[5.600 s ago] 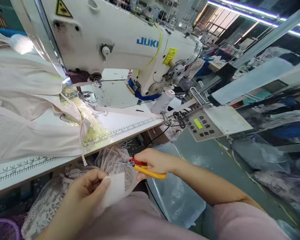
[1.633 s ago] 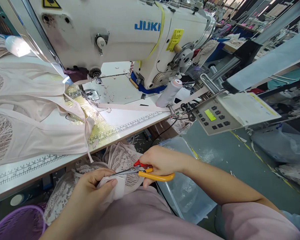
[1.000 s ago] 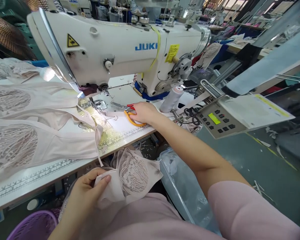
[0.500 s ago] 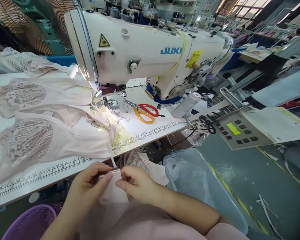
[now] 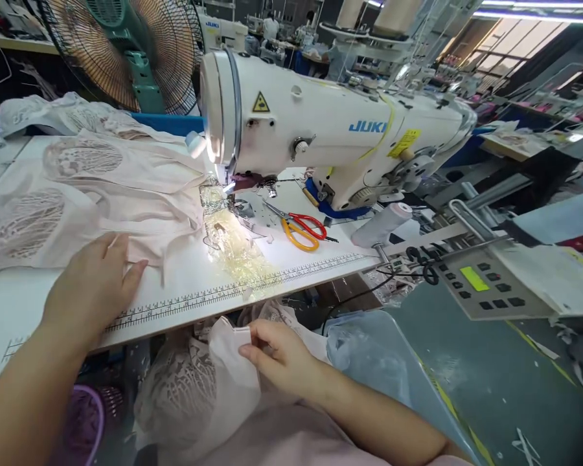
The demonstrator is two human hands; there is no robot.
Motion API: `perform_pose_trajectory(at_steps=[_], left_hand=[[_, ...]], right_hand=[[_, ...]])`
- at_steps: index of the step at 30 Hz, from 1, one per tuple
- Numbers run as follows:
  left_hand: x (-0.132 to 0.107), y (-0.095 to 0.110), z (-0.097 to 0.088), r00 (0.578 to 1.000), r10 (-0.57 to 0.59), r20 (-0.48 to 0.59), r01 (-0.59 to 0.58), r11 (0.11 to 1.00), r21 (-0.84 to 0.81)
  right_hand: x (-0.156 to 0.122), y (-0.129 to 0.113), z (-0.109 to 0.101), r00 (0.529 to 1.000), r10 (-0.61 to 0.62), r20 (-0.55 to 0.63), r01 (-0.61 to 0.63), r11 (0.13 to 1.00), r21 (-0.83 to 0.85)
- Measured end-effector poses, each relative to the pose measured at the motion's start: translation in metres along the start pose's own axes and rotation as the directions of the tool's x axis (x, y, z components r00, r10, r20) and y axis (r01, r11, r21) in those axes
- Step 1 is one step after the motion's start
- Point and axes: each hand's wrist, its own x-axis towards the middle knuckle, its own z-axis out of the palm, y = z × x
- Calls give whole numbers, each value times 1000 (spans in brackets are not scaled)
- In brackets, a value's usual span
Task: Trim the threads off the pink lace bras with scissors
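My left hand [image 5: 93, 281] rests on the pale pink lace bras [image 5: 140, 213] that lie on the machine table, its fingers stretched out and the thumb spread apart. At the table's front edge, my right hand [image 5: 282, 356] pinches the end of another pale pink bra [image 5: 236, 362] between thumb and fingers. That bra's lace cup hangs down over my lap, below the tabletop. The sewing machine [image 5: 282, 110] stands behind, its lit needle area just right of the bras on the table. Scissors [image 5: 298, 226] with one red and one orange handle lie beside it.
A printed ruler strip [image 5: 214, 299] runs along the table's front edge. A thread cone [image 5: 383, 223] lies at the right, near the control panel [image 5: 486, 285]. Below are a clear plastic bin [image 5: 418, 388] and a purple basket [image 5: 90, 421]. A fan [image 5: 126, 52] stands behind the table.
My left hand has let go of the bra end at the front edge and moved left onto the bras on the table, which have shifted left. My right hand keeps its pinch.
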Motion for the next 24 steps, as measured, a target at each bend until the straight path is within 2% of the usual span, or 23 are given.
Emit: perform_pose_trajectory(at_steps=[2,3,4,6,7,9,12,14,16,18,24], left_hand=[[-27,15,-1,997,-15,-76,8,995,-98],[-40,24,2,996,51,-78,-72,950,-304],[-51,33,5,991,137,-5,-123,873,-473],[-68,45,15,960,247,129,-78,682,-727],[-73,49,20,946,268,183,-17,604,-797],[-78,51,28,944,225,242,97,512,-854],[-85,53,34,968,35,249,199,497,-845],[-91,56,35,972,-127,197,234,512,-827],[-97,62,36,963,-237,127,236,518,-822],[-100,69,35,963,-259,71,200,517,-832],[-97,76,33,978,-206,-34,77,507,-858]], right_hand=[[0,-4,-2,994,-111,20,112,992,-62],[0,-7,-4,985,-166,41,169,983,-78],[1,-9,-6,975,-210,68,216,973,-86],[2,-14,-8,960,-254,114,265,959,-98],[4,-15,-9,959,-254,129,268,958,-103],[7,-18,-10,967,-217,130,232,966,-117],[10,-19,-9,986,-152,71,161,977,-143],[12,-19,-7,989,-145,31,148,973,-176],[12,-17,-6,987,-159,14,158,967,-199],[11,-16,-5,986,-166,1,163,967,-197],[10,-9,-2,986,-160,-51,150,976,-155]])
